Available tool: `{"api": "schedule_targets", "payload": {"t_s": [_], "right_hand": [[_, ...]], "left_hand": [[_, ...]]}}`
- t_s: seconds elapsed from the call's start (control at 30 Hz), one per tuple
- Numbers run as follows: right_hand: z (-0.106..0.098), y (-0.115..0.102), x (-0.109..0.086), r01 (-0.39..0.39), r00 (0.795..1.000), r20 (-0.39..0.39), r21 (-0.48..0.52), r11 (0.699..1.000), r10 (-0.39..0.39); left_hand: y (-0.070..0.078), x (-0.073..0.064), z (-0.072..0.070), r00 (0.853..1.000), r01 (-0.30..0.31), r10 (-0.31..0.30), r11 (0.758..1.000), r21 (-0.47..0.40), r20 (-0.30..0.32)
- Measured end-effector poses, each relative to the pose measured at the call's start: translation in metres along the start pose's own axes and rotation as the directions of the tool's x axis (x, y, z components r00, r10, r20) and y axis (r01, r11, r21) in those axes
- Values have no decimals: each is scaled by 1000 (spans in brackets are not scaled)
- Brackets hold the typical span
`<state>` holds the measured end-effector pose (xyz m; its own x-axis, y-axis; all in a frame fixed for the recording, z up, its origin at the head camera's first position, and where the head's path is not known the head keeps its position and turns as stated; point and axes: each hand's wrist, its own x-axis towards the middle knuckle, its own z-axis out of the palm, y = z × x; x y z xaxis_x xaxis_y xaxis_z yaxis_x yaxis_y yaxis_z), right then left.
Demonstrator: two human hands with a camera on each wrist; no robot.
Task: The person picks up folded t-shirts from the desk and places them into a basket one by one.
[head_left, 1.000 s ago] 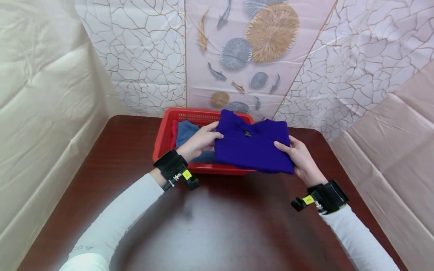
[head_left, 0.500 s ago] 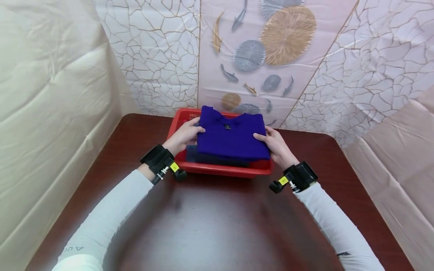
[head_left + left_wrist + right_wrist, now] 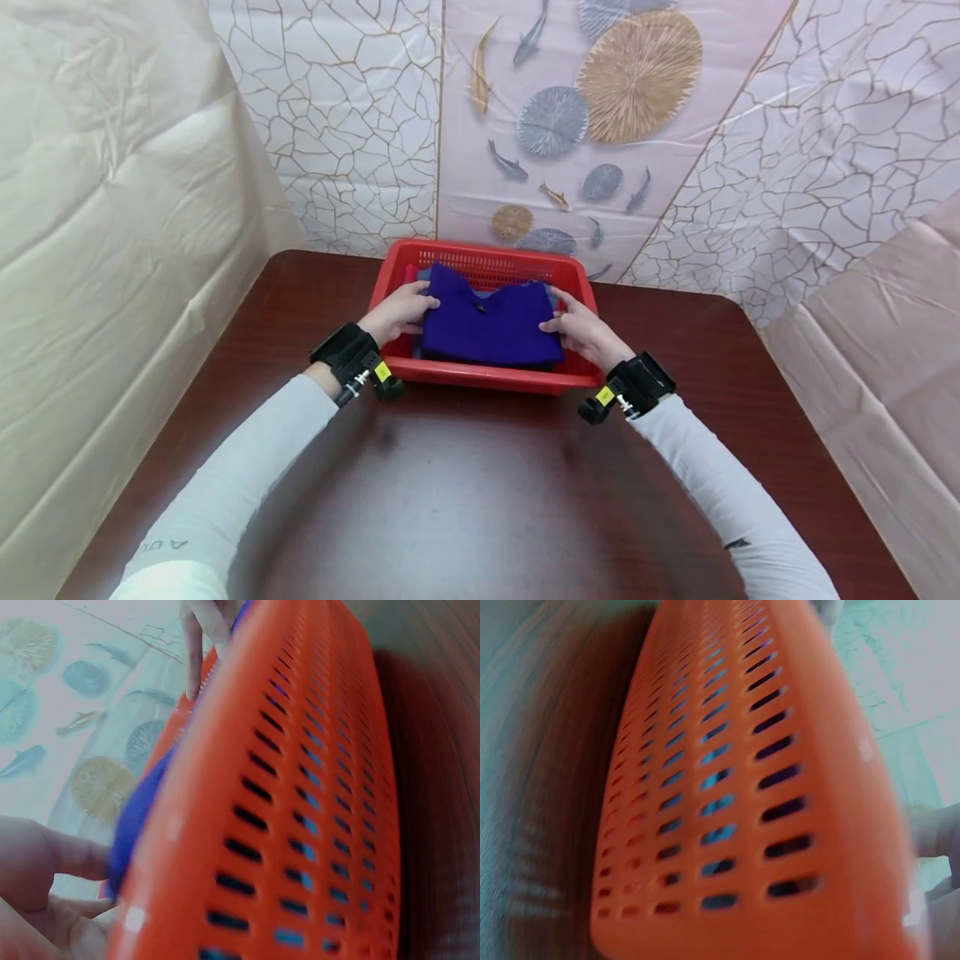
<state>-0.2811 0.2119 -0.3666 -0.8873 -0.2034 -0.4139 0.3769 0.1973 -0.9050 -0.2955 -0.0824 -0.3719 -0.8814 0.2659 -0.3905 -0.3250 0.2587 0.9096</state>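
A folded purple-blue shirt (image 3: 487, 333) lies low inside the red plastic basket (image 3: 483, 377), its neckline and small dark label toward the back. At its left edge my left hand (image 3: 399, 313) pinches the cloth, thumb on top. My right hand (image 3: 588, 335) holds the opposite edge, its thumb over the cloth and a finger reaching toward the back corner. In the left wrist view, the left thumb (image 3: 79, 856) meets the shirt just beyond the basket rim. The right wrist view mostly shows the basket's slotted wall (image 3: 727, 772); the fingertips under the shirt are hidden.
Blue clothing (image 3: 424, 274) and a bit of red cloth (image 3: 410, 273) show around the shirt in the basket. The basket stands toward the back of a dark brown table (image 3: 480, 492). Patterned sheeting (image 3: 352, 125) hangs behind, with plain cream sheeting (image 3: 135, 275) at the left.
Both hands have carried the shirt left and then down, from above the basket's right part to inside it. The basket's back wall now shows behind the shirt. The head view has shifted slightly.
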Motion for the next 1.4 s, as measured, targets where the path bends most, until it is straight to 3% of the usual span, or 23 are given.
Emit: {"api": "schedule_targets", "payload": {"t_s": [0.17, 0.2, 0.23, 0.27, 0.3, 0.33, 0.4, 0.43, 0.47, 0.5, 0.53, 0.57, 0.63, 0.73, 0.8, 0.9, 1.03, 1.13, 1.2, 1.27, 1.33, 1.4], "right_hand": [[-3, 6, -6, 38, 999, -4, -180, 983, -39], [-3, 7, -8, 70, 997, -4, -252, 965, -74], [-4, 7, -10, 118, 992, 3, -352, 928, -125], [-4, 7, -13, 175, 982, 21, -466, 867, -187], [-4, 7, -16, 235, 966, 51, -575, 784, -253], [-3, 7, -18, 297, 943, 97, -671, 680, -317], [-2, 6, -22, 410, 887, 217, -778, 476, -408], [-2, 6, -24, 459, 859, 284, -797, 393, -427], [-1, 6, -25, 504, 835, 349, -796, 336, -425], [-1, 7, -25, 537, 820, 403, -787, 304, -406], [0, 8, -24, 560, 811, 445, -780, 281, -380], [2, 10, -24, 572, 808, 473, -772, 276, -352], [4, 13, -22, 569, 817, 493, -775, 276, -299], [8, 18, -22, 525, 850, 473, -798, 296, -233], [11, 20, -23, 496, 868, 457, -811, 310, -194], [15, 22, -24, 465, 885, 442, -827, 314, -147], [18, 21, -24, 443, 897, 414, -838, 319, -157], [19, 19, -24, 433, 895, 362, -846, 312, -262], [20, 18, -27, 418, 879, 293, -853, 313, -375], [25, 17, -33, 394, 841, 199, -863, 317, -504], [31, 17, -42, 385, 775, 109, -862, 329, -622], [42, 18, -57, 398, 699, 50, -856, 330, -714]], "left_hand": [[0, -6, -2, 1000, -29, 28, 997, 76, 13], [0, -7, -2, 999, -54, 55, 993, 104, 2], [1, -10, -2, 996, -87, 91, 983, 164, -20], [3, -12, -2, 989, -125, 139, 961, 246, -42], [5, -15, -2, 979, -168, 198, 924, 344, -52], [7, -17, -1, 967, -205, 252, 872, 445, -47], [11, -22, 0, 935, -280, 355, 711, 645, 14], [13, -23, 2, 919, -316, 389, 613, 724, 71], [14, -25, 4, 903, -361, 403, 529, 768, 147], [14, -25, 6, 893, -398, 393, 462, 793, 219], [13, -25, 8, 888, -423, 364, 410, 808, 281], [11, -25, 11, 886, -440, 327, 365, 821, 329], [6, -24, 15, 896, -436, 236, 303, 848, 376], [-3, -22, 18, 920, -392, 120, 270, 879, 374], [-8, -20, 19, 926, -374, 69, 276, 885, 370], [-13, -18, 20, 923, -376, 32, 288, 881, 384], [-14, -15, 19, 918, -391, 55, 289, 874, 392], [-10, -17, 17, 921, -388, 155, 286, 876, 358], [-6, -22, 18, 914, -382, 261, 298, 875, 310], [-2, -30, 21, 890, -379, 385, 324, 867, 245], [1, -43, 27, 845, -376, 507, 335, 864, 171], [0, -59, 36, 781, -388, 614, 338, 858, 112]]}}
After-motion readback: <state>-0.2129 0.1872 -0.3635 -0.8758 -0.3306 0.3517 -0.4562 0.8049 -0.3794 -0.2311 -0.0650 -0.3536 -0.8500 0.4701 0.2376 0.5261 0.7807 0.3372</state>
